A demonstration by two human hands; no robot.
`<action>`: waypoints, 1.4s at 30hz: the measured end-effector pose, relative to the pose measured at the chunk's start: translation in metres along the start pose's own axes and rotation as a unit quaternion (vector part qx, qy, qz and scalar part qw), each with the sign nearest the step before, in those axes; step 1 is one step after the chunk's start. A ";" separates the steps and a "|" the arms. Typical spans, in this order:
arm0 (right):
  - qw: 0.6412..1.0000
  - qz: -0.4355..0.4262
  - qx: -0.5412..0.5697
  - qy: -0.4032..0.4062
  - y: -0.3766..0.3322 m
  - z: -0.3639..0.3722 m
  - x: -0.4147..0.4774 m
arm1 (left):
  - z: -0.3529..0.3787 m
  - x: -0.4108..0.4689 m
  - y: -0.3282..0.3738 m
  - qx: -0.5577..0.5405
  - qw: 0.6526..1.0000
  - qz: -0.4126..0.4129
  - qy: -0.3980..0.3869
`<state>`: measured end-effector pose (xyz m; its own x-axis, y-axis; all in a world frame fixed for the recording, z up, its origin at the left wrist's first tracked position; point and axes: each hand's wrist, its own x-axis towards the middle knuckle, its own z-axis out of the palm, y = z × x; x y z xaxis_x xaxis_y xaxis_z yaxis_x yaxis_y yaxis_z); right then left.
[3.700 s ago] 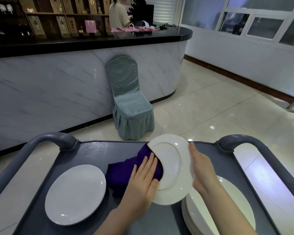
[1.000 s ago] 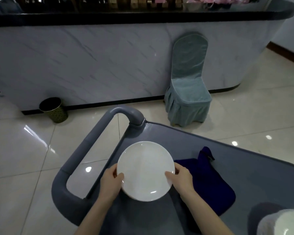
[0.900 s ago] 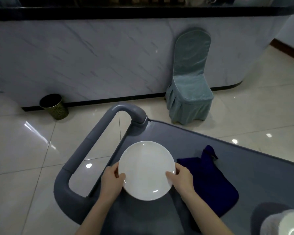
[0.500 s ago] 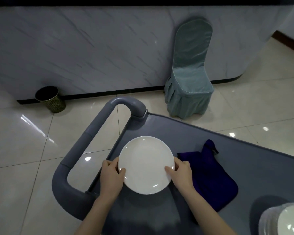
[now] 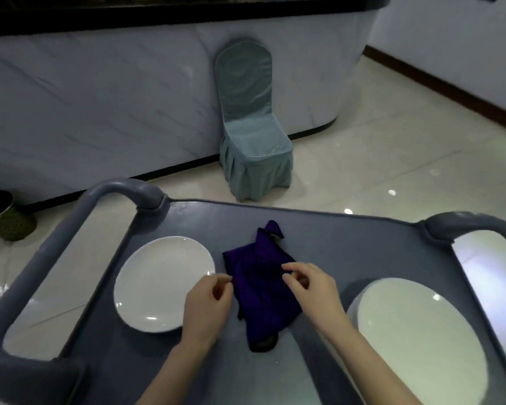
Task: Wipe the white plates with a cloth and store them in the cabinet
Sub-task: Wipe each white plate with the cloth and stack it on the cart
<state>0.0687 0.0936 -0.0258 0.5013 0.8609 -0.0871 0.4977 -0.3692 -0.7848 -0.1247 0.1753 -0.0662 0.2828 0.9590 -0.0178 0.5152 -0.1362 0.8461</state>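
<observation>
A single white plate [image 5: 161, 283] lies flat on the left side of the grey cart top [image 5: 333, 241]. A dark purple cloth [image 5: 260, 276] lies crumpled in the middle. A stack of white plates [image 5: 415, 340] stands at the right. My left hand [image 5: 206, 302] hovers between the single plate and the cloth's left edge, fingers loosely curled, holding nothing. My right hand [image 5: 313, 290] hangs just over the cloth's right part, its fingers also loosely curled, and nothing is gripped in it.
The cart has grey loop handles at the left [image 5: 70, 229] and right [image 5: 479, 226]. Beyond it a covered blue-grey chair [image 5: 251, 135] stands against a marble-fronted counter [image 5: 100, 97]. A dark bin [image 5: 3, 214] sits on the tiled floor at the far left.
Both hands held the white plate by its rim; it now lies on the cart's left side. The hands have let go and moved right toward the cloth.
</observation>
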 end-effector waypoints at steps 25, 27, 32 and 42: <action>0.972 0.222 -0.032 0.068 0.168 -0.204 -0.107 | 0.171 -0.073 0.124 0.013 0.968 -0.027 -0.249; 0.972 0.224 -0.030 0.070 0.167 -0.204 -0.106 | 0.171 -0.076 0.125 0.003 0.969 -0.027 -0.244; 0.980 0.181 0.007 0.081 0.163 -0.204 -0.100 | 0.164 -0.080 0.124 -0.060 0.970 -0.054 -0.230; 0.956 0.120 0.264 0.043 0.121 -0.157 -0.081 | 0.102 -0.055 0.106 -0.232 0.941 -0.151 -0.195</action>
<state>0.1995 -0.0756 -0.0178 0.6233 0.7332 -0.2717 -0.0542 -0.3062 -0.9504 -0.0034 0.0825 -0.0299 0.5019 0.7606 -0.4119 0.2366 0.3373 0.9112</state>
